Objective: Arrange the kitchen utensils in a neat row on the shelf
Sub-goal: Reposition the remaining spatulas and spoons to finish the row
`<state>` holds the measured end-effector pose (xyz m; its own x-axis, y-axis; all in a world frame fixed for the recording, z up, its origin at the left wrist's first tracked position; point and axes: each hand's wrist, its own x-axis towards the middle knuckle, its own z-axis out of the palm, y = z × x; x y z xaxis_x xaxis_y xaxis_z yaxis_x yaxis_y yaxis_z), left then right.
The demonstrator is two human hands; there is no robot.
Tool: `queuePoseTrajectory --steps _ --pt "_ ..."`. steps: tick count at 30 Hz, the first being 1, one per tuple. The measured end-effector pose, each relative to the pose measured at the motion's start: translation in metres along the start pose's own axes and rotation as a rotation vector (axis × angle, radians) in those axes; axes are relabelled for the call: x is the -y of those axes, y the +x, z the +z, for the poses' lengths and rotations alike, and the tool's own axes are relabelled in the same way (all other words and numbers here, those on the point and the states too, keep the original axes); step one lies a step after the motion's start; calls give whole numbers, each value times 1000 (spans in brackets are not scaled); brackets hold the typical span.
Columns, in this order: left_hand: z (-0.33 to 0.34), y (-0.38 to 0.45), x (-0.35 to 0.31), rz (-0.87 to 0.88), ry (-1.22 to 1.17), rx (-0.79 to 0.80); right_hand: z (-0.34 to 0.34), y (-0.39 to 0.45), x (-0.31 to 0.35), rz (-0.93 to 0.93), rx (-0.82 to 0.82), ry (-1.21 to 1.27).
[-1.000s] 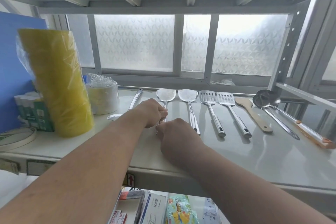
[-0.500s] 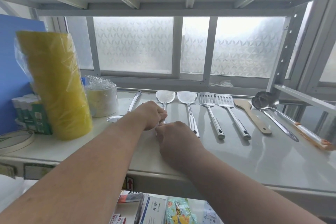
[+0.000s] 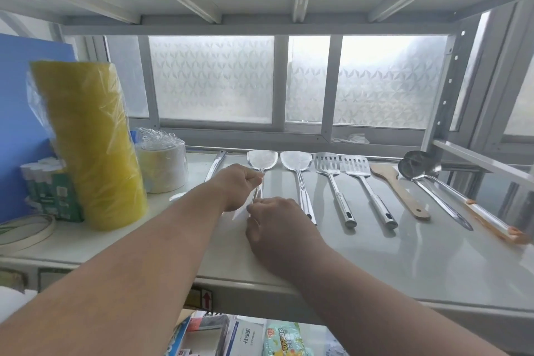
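On the white shelf (image 3: pixel 404 263) the utensils lie side by side, handles toward me. My left hand (image 3: pixel 239 186) and my right hand (image 3: pixel 277 225) both grip the handle of a steel turner (image 3: pixel 262 159), its blade pointing to the window. To its right lie a second steel turner (image 3: pixel 297 165), two slotted spatulas (image 3: pixel 327 165) (image 3: pixel 356 166), a wooden spatula (image 3: pixel 396 188) and two ladles (image 3: pixel 416 167), one with an orange-tipped handle. Left of my hands a steel spoon (image 3: pixel 215 166) lies slanted, its bowl partly hidden by my left arm.
A tall yellow roll in plastic wrap (image 3: pixel 95 147) and a wrapped white tape roll (image 3: pixel 161 165) stand at the left. Green boxes (image 3: pixel 52 193) and flat tape rings (image 3: pixel 26 228) sit beside a blue board (image 3: pixel 23 113). Packets fill the lower shelf (image 3: pixel 248 335).
Both hands stay on the turner's handle, shifting it only slightly. The other utensils have not moved.
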<state>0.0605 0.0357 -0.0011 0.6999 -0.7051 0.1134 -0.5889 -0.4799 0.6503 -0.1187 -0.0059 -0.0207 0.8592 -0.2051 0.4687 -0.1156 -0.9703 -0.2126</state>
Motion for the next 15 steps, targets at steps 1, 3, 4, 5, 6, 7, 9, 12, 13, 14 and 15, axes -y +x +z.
queuePoseTrajectory --steps 1,3,4,5,6,7,9,12,13,14,15 --pt "-2 -1 -1 9 -23 -18 1 1 -1 5 7 -6" --pt "-10 -5 -2 22 -27 -54 4 3 -3 2 7 -25" --pt "-16 -8 -2 24 17 -81 5 4 -4 0 3 -36" --pt "-23 -13 -2 14 97 -101 7 5 -5 -2 -6 -43" --pt "-30 -19 -1 -4 197 -115 9 5 -6 -5 -11 -47" --pt "-36 -27 2 -37 300 -113 9 5 -8 -10 -13 -48" --pt "-45 -45 9 -109 441 -74 9 5 -9 -21 -14 -58" --pt "-51 -70 27 -165 444 -5 8 5 -9 -30 -22 -88" --pt "-51 -77 35 -159 434 4 9 5 -8 -31 -27 -100" --pt "-50 -84 41 -138 434 -5 9 5 -7 -29 -34 -106" --pt "-50 -89 46 -118 449 -31 9 5 -7 -27 -42 -107"
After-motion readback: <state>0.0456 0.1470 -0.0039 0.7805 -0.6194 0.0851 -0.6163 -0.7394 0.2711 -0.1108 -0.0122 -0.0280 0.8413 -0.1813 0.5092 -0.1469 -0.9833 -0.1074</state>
